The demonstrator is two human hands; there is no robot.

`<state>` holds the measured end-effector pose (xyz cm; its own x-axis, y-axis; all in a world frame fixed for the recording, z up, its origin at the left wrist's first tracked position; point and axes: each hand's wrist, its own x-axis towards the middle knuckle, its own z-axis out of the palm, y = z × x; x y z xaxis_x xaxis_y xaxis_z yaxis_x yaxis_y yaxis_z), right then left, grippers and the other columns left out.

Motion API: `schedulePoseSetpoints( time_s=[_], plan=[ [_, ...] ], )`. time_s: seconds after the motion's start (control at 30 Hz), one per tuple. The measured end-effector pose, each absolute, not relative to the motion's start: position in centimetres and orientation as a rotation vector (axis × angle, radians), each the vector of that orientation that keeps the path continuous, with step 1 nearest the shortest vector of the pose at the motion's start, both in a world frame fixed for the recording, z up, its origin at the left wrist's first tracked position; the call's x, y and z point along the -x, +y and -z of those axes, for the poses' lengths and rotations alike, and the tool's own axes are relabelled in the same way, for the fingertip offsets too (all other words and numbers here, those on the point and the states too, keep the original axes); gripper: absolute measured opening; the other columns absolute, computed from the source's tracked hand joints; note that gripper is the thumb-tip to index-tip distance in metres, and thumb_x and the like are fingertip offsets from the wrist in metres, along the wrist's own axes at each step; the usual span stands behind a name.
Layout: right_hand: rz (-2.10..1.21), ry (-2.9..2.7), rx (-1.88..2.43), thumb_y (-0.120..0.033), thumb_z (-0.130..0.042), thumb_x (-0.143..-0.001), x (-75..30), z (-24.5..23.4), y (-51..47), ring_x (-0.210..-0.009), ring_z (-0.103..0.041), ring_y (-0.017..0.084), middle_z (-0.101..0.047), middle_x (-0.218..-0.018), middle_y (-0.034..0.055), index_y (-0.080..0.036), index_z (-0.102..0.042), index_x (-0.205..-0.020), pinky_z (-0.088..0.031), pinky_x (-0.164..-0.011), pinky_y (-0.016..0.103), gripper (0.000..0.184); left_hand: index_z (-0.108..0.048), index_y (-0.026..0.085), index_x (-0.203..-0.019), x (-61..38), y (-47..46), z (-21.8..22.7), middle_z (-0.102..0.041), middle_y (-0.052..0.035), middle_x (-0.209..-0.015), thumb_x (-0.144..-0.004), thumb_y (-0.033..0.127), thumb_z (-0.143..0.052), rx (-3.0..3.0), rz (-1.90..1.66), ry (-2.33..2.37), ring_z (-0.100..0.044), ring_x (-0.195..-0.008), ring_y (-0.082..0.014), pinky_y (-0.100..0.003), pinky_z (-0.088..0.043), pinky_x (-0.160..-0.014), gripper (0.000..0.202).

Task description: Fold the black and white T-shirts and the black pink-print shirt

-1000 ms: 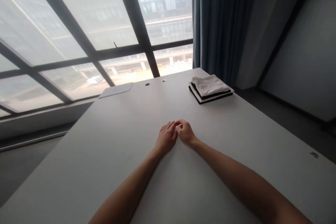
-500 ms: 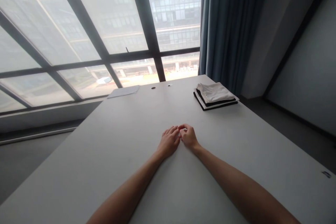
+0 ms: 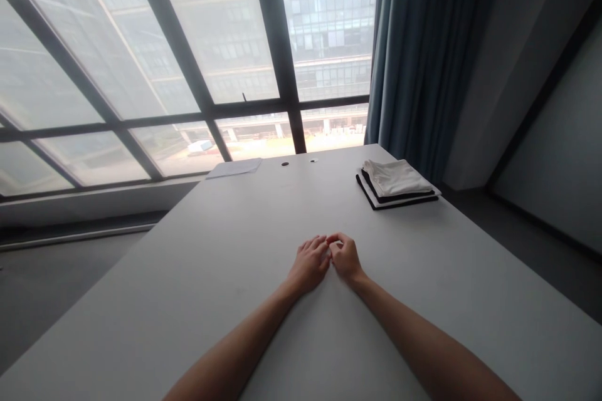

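Observation:
Both my forearms stretch out over a white table. My left hand lies palm down on it with the fingers stretched forward and close together. My right hand rests right beside it, touching it, with the fingers curled inward. Neither hand holds anything that I can see. A stack of folded white and black clothes sits at the table's far right, well beyond the hands.
A white sheet of paper lies at the far edge of the table, near two small round holes. Behind it is a large window with dark frames. A blue curtain hangs at the right.
The view has tilted up and to the left, so everything sits lower and further right in the picture. The hands keep the same pose, side by side on the table.

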<state>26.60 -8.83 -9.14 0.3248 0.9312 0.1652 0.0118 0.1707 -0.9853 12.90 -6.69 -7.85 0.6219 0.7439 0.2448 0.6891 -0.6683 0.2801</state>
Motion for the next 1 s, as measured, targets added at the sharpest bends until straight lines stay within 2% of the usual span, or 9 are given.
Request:
schedulePoseSetpoints(
  time_s=[0.6, 0.7, 0.93, 1.0],
  plan=[
    [-0.888, -0.963, 1.158, -0.023, -0.052, -0.066, -26.5, 9.0, -9.0, -0.042, -0.049, 0.013, -0.058, -0.053, -0.0015, -0.017, -0.065, -0.076, -0.038, -0.042, 0.025, 0.017, -0.053, 0.025, -0.139, -12.7, -6.9, 8.3, -0.051, -0.0073, -0.148, -0.098, 0.029, -0.05, -2.721, -0.516, 1.217, -0.042, -0.14, -0.0251, -0.045, -0.031, -0.117, 0.041],
    [-0.903, -0.918, 1.107, -0.025, -0.052, -0.066, -26.4, 8.7, -8.8, -0.043, -0.049, 0.013, -0.062, -0.057, 0.0001, -0.017, -0.065, -0.074, -0.038, -0.041, 0.025, 0.017, -0.054, 0.025, -0.137, -12.8, -6.9, 8.4, -0.052, -0.007, -0.146, -0.098, 0.028, -0.048, -2.739, -0.533, 1.217, -0.042, -0.139, -0.0248, -0.045, -0.032, -0.116, 0.04],
    [-1.092, -0.772, 0.988, -0.029, -0.059, -0.065, -27.0, 8.2, -8.5, -0.04, -0.043, 0.01, -0.057, -0.052, -0.003, -0.017, -0.066, -0.075, -0.03, -0.038, 0.023, 0.018, -0.055, 0.029, -0.137, -12.8, -7.1, 8.3, -0.048, -0.006, -0.151, -0.095, 0.024, -0.052, -2.722, -0.468, 1.231, -0.04, -0.142, -0.0251, -0.048, -0.03, -0.118, 0.042],
    [-1.159, -0.734, 0.951, -0.029, -0.061, -0.064, -27.4, 8.1, -8.6, -0.042, -0.044, 0.01, -0.057, -0.053, -0.0032, -0.017, -0.067, -0.076, -0.031, -0.039, 0.022, 0.018, -0.055, 0.03, -0.137, -12.8, -7.2, 8.1, -0.047, -0.0059, -0.151, -0.096, 0.024, -0.052, -2.722, -0.449, 1.229, -0.039, -0.142, -0.0254, -0.048, -0.029, -0.118, 0.042]
  ],
)
